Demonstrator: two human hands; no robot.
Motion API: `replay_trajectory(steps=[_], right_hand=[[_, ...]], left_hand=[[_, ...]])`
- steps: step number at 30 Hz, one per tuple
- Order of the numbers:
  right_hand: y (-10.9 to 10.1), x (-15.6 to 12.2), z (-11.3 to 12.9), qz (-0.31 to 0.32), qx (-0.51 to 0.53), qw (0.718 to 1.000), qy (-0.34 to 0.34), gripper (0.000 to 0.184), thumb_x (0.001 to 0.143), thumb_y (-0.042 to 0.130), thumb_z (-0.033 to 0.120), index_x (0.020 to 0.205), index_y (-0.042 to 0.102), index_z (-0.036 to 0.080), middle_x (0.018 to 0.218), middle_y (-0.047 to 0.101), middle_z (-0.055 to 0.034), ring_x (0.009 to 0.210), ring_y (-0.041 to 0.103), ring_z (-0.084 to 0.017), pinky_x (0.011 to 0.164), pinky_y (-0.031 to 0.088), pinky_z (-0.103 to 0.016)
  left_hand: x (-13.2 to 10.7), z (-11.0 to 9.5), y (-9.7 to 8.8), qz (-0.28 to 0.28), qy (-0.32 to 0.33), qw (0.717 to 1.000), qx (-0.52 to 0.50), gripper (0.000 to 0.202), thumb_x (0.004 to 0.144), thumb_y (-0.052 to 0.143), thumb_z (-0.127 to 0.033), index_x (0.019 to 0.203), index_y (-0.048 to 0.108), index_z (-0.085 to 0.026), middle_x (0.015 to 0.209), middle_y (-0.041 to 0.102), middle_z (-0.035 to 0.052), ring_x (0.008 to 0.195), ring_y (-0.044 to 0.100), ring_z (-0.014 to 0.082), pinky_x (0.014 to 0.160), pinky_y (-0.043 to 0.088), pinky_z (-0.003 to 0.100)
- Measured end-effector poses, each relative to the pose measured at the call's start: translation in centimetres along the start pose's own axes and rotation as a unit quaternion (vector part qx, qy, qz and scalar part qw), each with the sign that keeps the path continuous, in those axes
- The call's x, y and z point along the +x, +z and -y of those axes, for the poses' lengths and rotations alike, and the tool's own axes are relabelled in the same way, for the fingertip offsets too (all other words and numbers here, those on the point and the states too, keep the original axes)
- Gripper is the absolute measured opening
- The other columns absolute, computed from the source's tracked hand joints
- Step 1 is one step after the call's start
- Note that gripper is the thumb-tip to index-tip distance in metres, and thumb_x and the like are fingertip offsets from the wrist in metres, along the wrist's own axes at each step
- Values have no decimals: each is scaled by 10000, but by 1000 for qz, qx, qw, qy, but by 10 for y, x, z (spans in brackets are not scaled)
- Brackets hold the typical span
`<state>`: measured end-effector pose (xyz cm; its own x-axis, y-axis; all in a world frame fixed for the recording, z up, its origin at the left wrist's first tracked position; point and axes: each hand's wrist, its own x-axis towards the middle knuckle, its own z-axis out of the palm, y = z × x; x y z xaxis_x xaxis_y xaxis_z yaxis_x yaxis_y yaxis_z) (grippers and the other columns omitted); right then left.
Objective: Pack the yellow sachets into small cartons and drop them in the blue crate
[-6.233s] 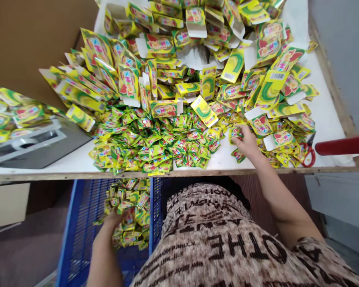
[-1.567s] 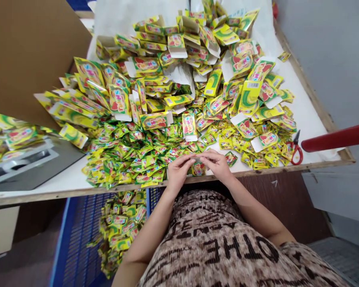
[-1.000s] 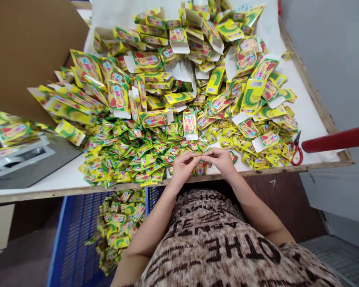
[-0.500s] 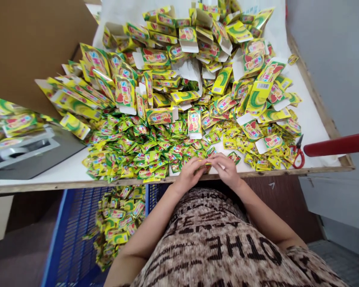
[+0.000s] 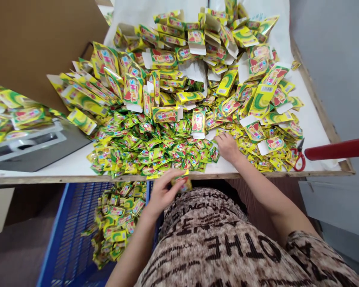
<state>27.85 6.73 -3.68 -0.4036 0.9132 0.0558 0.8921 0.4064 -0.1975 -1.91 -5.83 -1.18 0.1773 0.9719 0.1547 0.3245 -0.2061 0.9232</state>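
My left hand [image 5: 164, 191] is below the table edge, closed on a small yellow-green sachet [image 5: 182, 180] above my lap. My right hand [image 5: 227, 146] lies on the table, fingers reaching into the heap of yellow-green sachets [image 5: 143, 147] that covers the near half of the white table [image 5: 74, 161]. Whether the right hand holds a sachet is hidden by its fingers. Behind the sachets lies a pile of flat and half-folded yellow-green cartons [image 5: 191, 71].
A blue plastic crate [image 5: 68, 235] under the table's left holds more sachets [image 5: 116, 223]. Red scissors [image 5: 299, 157] lie at the right edge beside a red bar [image 5: 338, 148]. A grey tape dispenser [image 5: 30, 145] and brown cardboard [image 5: 36, 44] stand at the left.
Both hands were together at the table edge working on one sachet. Now the left hand has dropped below the edge with the sachet, and the right has reached forward into the heap.
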Motion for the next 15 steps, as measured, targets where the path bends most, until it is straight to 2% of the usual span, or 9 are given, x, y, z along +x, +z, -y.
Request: replay_trajectory(steps=[2, 4, 6, 8, 9, 11, 12, 14, 15], right_hand=[[-1, -9, -6, -63, 55, 996, 42, 269, 945, 456, 200, 1112, 660, 147, 1051, 673, -148, 1022, 551, -280, 952, 411, -431], [-2, -13, -14, -150, 154, 971, 109, 187, 913, 554, 272, 1012, 683, 180, 992, 694, -106, 967, 586, -261, 902, 448, -408], [-3, -11, -23, -199, 263, 928, 173, 160, 835, 656, 304, 934, 688, 184, 929, 697, -72, 884, 608, -239, 808, 485, -375], [-4, -2, -32, -188, 338, 899, 205, 243, 749, 730, 288, 953, 683, 165, 907, 693, -55, 815, 614, -216, 738, 493, -347], [-5, 4, -36, -163, 353, 898, 206, 299, 716, 755, 265, 985, 680, 159, 910, 693, -49, 805, 615, -208, 731, 494, -339], [-8, 17, -43, -91, 331, 921, 186, 389, 678, 781, 198, 1052, 679, 159, 933, 693, -49, 845, 622, -209, 772, 494, -339], [-9, 23, -46, -51, 296, 939, 169, 412, 673, 782, 165, 1072, 683, 156, 951, 691, -59, 881, 624, -218, 805, 492, -346], [-12, 34, -49, 22, 198, 970, 136, 380, 698, 761, 124, 1072, 698, 134, 980, 676, -96, 933, 618, -244, 863, 480, -365], [-14, 38, -49, 47, 145, 981, 120, 342, 719, 745, 120, 1058, 703, 121, 1001, 663, -117, 954, 611, -258, 880, 473, -374]], left_hand=[[-34, 25, -45, 74, -131, 988, 46, 262, 826, 668, -342, 1074, 716, -275, 1068, 734, 54, 1004, 680, 242, 916, 533, 366], [-72, 61, -86, 108, -263, 951, 119, 249, 782, 664, -383, 982, 729, -249, 1028, 752, 48, 976, 697, 264, 880, 538, 367], [-112, 97, -118, 53, -387, 889, 238, 217, 701, 665, -386, 838, 712, -224, 816, 756, 37, 821, 711, 282, 743, 548, 363], [-146, 119, -142, 18, -479, 813, 330, 182, 665, 637, -383, 757, 669, -229, 548, 650, -8, 658, 680, 282, 635, 525, 353], [-157, 123, -152, -7, -505, 780, 369, 169, 665, 618, -379, 745, 655, -234, 482, 592, -20, 629, 664, 287, 614, 515, 357], [-164, 116, -168, -105, -497, 744, 434, 164, 701, 568, -359, 797, 659, -261, 527, 607, -26, 711, 672, 305, 659, 524, 396], [-157, 106, -173, -177, -462, 736, 462, 195, 722, 545, -342, 861, 671, -287, 635, 666, -29, 803, 679, 313, 715, 530, 430], [-123, 78, -172, -321, -331, 737, 494, 314, 763, 518, -295, 1030, 672, -359, 925, 730, -50, 982, 659, 307, 851, 512, 494], [-96, 62, -165, -368, -244, 749, 495, 379, 777, 527, -272, 1116, 652, -385, 1056, 720, -53, 1043, 641, 298, 914, 490, 515]])
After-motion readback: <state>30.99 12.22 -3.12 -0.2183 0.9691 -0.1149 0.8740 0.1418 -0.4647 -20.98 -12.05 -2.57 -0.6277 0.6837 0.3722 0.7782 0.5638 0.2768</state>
